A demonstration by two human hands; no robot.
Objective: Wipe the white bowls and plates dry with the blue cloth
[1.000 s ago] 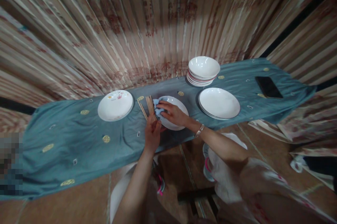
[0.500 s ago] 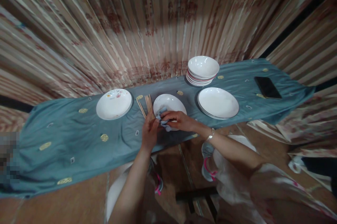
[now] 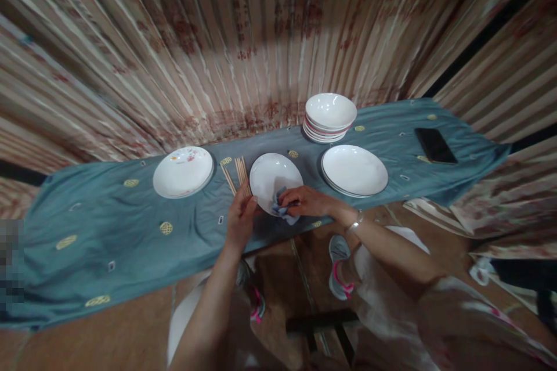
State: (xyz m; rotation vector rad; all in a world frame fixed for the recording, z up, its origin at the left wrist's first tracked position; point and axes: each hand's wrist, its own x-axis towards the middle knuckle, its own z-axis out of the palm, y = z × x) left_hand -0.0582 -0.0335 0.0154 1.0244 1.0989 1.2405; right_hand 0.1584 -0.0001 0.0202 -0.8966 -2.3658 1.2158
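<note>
A small white plate (image 3: pixel 272 172) lies in front of me, near the table's front edge. My left hand (image 3: pixel 241 215) grips its lower left rim, thumb toward the plate; its other fingers are partly hidden. A crumpled blue-grey cloth (image 3: pixel 287 215) is bunched in my right hand (image 3: pixel 307 201), whose fingers are closed round it and press it on the plate's lower right part. Just beyond my left hand are several wooden chopsticks (image 3: pixel 240 170), side by side, with a few set at an angle; their near ends are hidden by the hand.
At left stands a flower-patterned white plate (image 3: pixel 185 172), seemingly stacked. Stacked white plates (image 3: pixel 354 170) lie to the right, with a stack of bowls (image 3: pixel 331 112) behind them. A black phone (image 3: pixel 435 146) rests on the green tablecloth (image 3: pixel 130 226). A pleated curtain (image 3: pixel 270 40) hangs behind.
My right hand has moved the cloth down and right across the plate, uncovering more of its surface. My left hand has drawn slightly down, away from the cloth, staying at the rim.
</note>
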